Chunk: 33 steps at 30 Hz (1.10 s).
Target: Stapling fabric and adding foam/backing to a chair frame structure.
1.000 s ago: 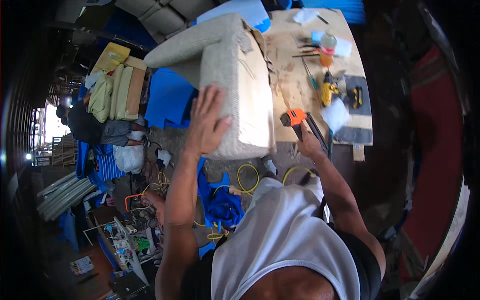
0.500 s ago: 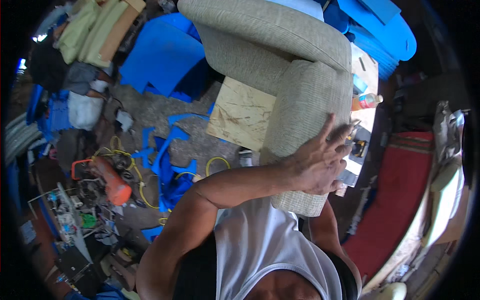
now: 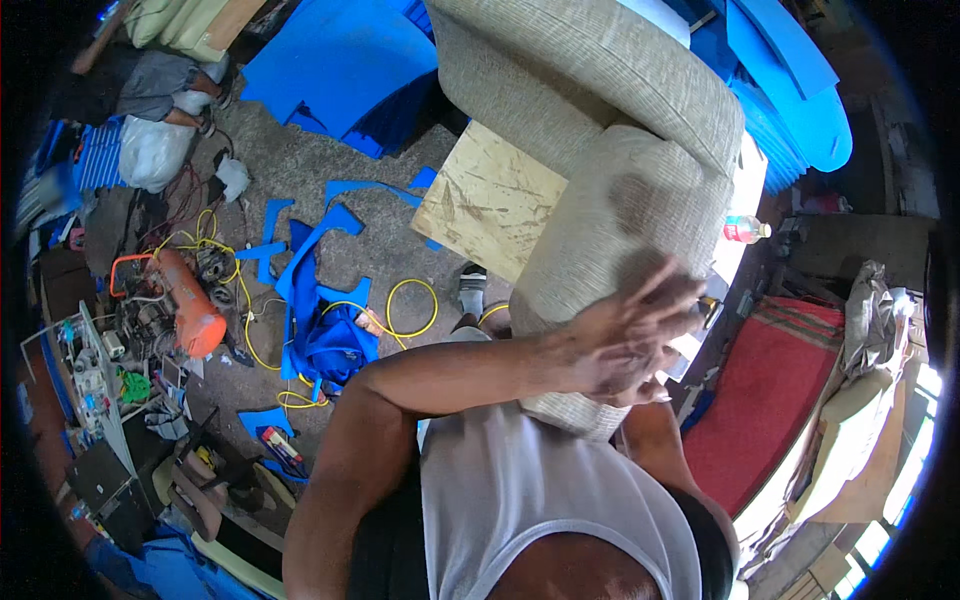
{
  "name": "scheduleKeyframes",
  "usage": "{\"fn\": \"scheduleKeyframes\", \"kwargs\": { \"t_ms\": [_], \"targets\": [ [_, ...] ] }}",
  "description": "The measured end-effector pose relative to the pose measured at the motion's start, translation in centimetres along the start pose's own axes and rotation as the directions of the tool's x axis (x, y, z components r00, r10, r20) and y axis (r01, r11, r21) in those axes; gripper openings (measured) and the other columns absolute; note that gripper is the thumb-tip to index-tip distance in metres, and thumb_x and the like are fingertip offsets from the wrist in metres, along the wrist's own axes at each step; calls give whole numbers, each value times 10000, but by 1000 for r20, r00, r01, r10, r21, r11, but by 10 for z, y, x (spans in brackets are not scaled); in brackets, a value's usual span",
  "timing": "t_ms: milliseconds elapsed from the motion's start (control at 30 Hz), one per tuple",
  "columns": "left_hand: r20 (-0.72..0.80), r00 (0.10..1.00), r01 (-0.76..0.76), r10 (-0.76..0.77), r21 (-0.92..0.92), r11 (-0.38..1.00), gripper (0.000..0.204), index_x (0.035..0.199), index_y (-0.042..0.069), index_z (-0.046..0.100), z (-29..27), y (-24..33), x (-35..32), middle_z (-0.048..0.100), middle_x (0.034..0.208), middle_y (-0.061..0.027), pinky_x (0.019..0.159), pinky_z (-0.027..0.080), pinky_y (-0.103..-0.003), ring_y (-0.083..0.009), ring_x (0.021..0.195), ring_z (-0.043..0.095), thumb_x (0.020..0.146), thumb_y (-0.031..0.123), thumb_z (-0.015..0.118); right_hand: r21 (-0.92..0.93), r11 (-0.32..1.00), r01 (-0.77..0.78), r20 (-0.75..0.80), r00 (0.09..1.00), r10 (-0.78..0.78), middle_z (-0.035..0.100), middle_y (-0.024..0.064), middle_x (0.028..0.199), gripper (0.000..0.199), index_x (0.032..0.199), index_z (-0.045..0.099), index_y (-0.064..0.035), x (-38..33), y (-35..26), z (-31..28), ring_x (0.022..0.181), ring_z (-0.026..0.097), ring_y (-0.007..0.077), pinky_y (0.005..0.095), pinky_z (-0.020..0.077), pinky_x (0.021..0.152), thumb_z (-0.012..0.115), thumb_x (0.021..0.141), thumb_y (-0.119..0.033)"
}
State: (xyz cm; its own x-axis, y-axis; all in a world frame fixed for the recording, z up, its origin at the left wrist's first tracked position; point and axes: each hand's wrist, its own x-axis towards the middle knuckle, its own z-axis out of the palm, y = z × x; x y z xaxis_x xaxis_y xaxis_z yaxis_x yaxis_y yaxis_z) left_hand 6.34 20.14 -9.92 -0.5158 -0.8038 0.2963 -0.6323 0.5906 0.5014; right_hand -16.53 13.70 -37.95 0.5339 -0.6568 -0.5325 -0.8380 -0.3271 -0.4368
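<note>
a large upholstered chair piece in grey-beige woven fabric [image 3: 590, 90], ending in a thick rounded armrest [image 3: 595, 235], is placed so that a pale counter [image 3: 752, 185] is partly covered by it in this view. to the right, a long red fabric panel [image 3: 765, 400] is laid. on the floor at the upper left, flat blue sheets [image 3: 340, 70] are spread, and a tan, dark-streaked wooden board [image 3: 485, 205] is seen beside the armrest. near an orange cylindrical tank [image 3: 187, 305], a thin yellow hose [image 3: 434, 315] is looped. the blurred left hand [image 3: 635, 340] is held at the armrest's near end; whether its grip is released or clenched cannot be told. the right hand is hidden behind the armrest, its grip unseen. on the counter, a small clear bottle with a red label [image 3: 742, 229] is seen.
</note>
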Motion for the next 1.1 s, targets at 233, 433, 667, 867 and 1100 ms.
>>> {"fn": "scheduleKeyframes", "kwargs": {
  "t_ms": [233, 433, 667, 867, 1100],
  "targets": [
    [45, 947, 316, -318, 52, 947, 215, 886, 194, 743, -26, 34, -45, 330, 1580, -89, 1108, 49, -740, -416, 1500, 88, 776, 376, 716, 254, 965, 67, -65, 997, -53, 665, 216, 1132, 451, 1306, 567, -93, 50, 15, 11, 1001, 648, 401, 493, 512, 859, 584, 911, -310],
    [-433, 747, 553, -505, -17, 833, 897, 1419, 6, 438, -12, 45, -118, 217, 1570, -287, 1175, 147, -564, -441, 1472, 177, 692, 415, 766, 531, 831, 169, -301, 954, -1, 650, 254, 972, 320, 1015, 640, -53, 63, 1, 11, 935, 622, 446, 498, 495, 806, 551, 941, -351],
    [-317, 424, 536, -848, -667, 517, 948, 1503, -39, 244, -6, 63, -203, 307, 1547, -216, 1153, 275, -433, -302, 1415, 332, 802, 388, 720, 980, 94, 177, -176, 984, -18, 584, -15, 1055, 660, 1211, 571, -107, 146, 30, 0, 875, 532, 122, 275, 446, 758, 597, 826, -642],
    [78, 155, 528, -985, -849, 16, 738, 1455, 48, 422, -62, -33, -193, 509, 1430, -118, 1091, 358, -418, -294, 1282, 486, 1010, 622, 292, 989, -117, -94, 121, 958, 261, 646, 44, 1145, 648, 1270, 582, -112, 202, 21, -1, 1000, 602, 189, 388, 488, 868, 412, 952, -650],
    [-141, 69, 536, -988, -830, 156, 698, 1407, -27, 453, -70, -60, -193, 523, 1392, -148, 1091, 354, -386, -284, 1277, 485, 1045, 535, 250, 934, -344, -94, 142, 983, 120, 689, 62, 1132, 585, 1270, 620, -68, 199, -35, 10, 978, 635, 188, 325, 467, 949, 342, 1025, -520]
  ]
}}
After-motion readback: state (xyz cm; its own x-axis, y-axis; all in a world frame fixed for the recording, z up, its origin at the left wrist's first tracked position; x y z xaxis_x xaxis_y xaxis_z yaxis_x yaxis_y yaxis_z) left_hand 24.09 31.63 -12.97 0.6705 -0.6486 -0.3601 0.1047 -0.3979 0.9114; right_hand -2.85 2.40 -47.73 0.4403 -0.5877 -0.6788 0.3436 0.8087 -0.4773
